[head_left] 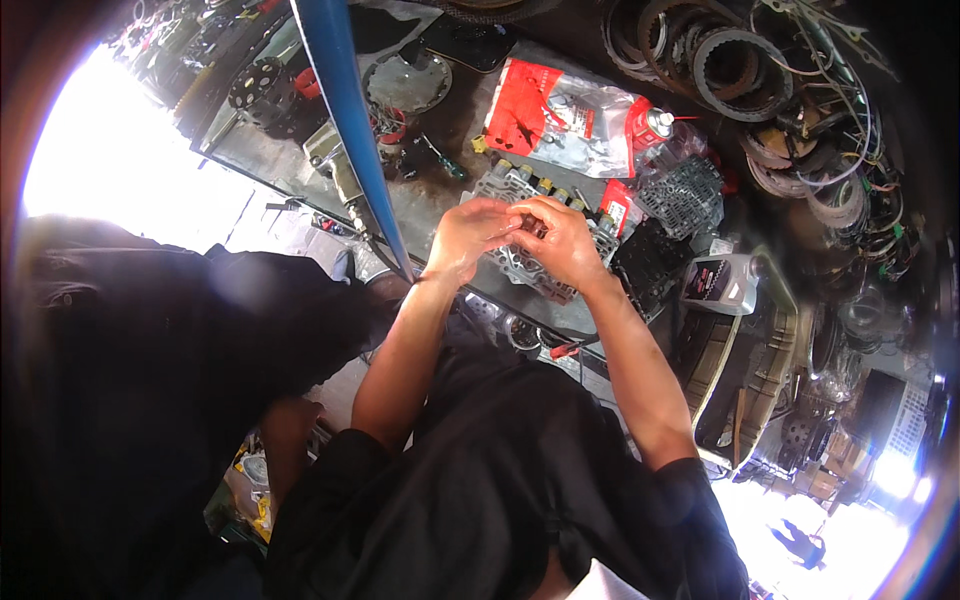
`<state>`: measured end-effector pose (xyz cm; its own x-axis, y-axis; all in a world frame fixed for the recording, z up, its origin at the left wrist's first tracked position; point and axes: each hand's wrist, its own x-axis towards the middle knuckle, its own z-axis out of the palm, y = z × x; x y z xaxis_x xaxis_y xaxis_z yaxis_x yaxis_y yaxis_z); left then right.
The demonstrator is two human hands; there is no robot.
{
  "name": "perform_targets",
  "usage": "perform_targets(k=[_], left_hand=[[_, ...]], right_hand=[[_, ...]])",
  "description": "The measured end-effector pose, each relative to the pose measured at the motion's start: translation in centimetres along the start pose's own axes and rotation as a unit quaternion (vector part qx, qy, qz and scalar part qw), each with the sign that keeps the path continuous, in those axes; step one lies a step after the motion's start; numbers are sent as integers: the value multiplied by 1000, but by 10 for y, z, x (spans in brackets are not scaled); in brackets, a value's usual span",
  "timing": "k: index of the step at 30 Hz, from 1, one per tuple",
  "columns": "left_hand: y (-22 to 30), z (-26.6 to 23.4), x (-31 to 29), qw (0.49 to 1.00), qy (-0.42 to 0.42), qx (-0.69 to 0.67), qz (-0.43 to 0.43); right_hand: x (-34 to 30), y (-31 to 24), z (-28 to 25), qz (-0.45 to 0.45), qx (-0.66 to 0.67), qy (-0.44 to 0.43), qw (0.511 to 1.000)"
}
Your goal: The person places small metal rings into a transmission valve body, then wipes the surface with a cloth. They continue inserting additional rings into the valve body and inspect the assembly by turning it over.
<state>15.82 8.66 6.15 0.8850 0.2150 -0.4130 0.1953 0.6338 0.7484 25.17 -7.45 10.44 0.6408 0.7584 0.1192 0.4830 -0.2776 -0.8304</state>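
Note:
Both hands meet above a silver metal valve body (545, 284) with a row of brass-coloured cylindrical parts along its far side. My left hand (462, 238) reaches in with its fingers drawn together, their tips at the fingers of my right hand (566, 240). The right hand's fingers are curled and pinched. A small dark brownish patch shows between the fingers, and what it is I cannot make out. The hands hide the middle of the valve body.
A blue post (345, 110) slants down left of my hands. Beyond lie a red-and-clear plastic bag (560, 115) and a red spray can (650, 126). To the right are a second metal plate (682, 197), a grey bottle (722, 283) and stacked rings (742, 75). Someone in dark clothing (170, 350) is at my left.

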Motion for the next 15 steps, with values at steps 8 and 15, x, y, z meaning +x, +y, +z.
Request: perform_targets(k=[8, 15], left_hand=[[-3, -8, -5, 1000, -22, 3, -8], [-24, -17, -7, 1000, -28, -12, 3]], right_hand=[[-7, 9, 9, 40, 3, -4, 999], [-25, 25, 14, 200, 262, 12, 944]])
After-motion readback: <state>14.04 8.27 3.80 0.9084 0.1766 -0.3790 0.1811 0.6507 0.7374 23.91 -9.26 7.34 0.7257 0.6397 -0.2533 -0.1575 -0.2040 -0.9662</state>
